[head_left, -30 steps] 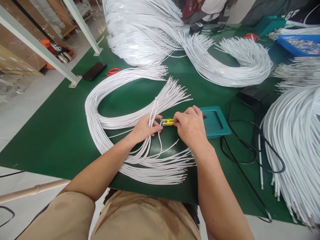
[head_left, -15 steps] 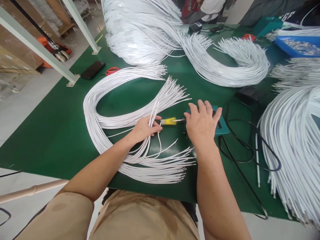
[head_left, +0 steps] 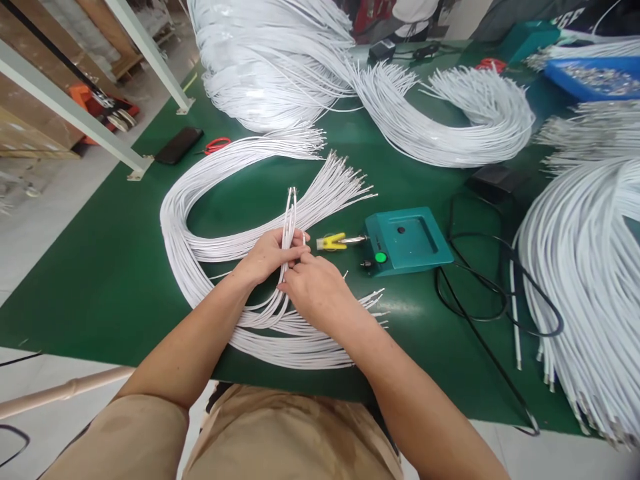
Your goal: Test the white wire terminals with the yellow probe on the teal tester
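Observation:
Several white wires (head_left: pixel 289 223) are gripped in my left hand (head_left: pixel 270 253), their tips standing up above the fingers. Against it, my right hand (head_left: pixel 317 290) has its fingers closed at the same wires, pinching a wire whose held part is hidden. Just right of the hands, a yellow-tipped rod (head_left: pixel 335 241) sticks out of a teal machine (head_left: pixel 413 240) with a green button. Under my hands lies a curved bundle of white wires (head_left: pixel 175 227), its ends fanned out to the right.
A tall stack of white wires (head_left: pixel 275 60) and another curved bundle (head_left: pixel 450 143) lie at the back. A large wire coil (head_left: pixel 570 267) takes up the right side. Black cable (head_left: pixel 480 320) loops beside the machine. A phone (head_left: pixel 179 145) and red scissors (head_left: pixel 217 145) lie back left.
My right hand has left the top of the teal machine and come over to the wires at my left hand. The wires in my left hand now stand more upright.

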`<state>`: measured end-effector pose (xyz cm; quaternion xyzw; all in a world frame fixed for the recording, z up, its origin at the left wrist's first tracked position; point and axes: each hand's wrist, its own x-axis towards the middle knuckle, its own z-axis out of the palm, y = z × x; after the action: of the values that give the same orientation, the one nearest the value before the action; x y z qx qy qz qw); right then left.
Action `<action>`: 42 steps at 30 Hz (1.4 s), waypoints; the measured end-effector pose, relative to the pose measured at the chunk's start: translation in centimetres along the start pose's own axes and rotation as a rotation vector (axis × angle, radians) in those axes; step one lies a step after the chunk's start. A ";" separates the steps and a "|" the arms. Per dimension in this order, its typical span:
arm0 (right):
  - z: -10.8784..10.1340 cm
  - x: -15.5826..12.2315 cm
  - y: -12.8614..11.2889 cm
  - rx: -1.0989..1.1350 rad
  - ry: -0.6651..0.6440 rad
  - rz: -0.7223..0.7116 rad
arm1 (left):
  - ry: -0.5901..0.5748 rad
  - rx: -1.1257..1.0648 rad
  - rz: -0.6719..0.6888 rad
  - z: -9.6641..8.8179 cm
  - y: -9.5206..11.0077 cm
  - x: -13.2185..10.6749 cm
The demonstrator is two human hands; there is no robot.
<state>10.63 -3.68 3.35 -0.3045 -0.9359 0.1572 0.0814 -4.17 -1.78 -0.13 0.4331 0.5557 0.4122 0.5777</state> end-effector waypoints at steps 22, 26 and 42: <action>-0.6 0.0 3.5 0.658 -0.028 0.472 | -0.079 -0.091 -0.037 -0.6 0.5 -0.1; -1.0 -0.1 4.3 0.729 0.200 0.557 | -0.028 -0.015 0.042 0.0 0.3 -0.2; -0.2 0.6 4.1 0.929 0.543 0.654 | -0.024 0.112 0.108 0.9 1.0 -0.9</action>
<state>12.46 -0.17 2.14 -0.5368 -0.5744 0.4812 0.3878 -3.26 -2.41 1.06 0.4990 0.5469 0.4058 0.5360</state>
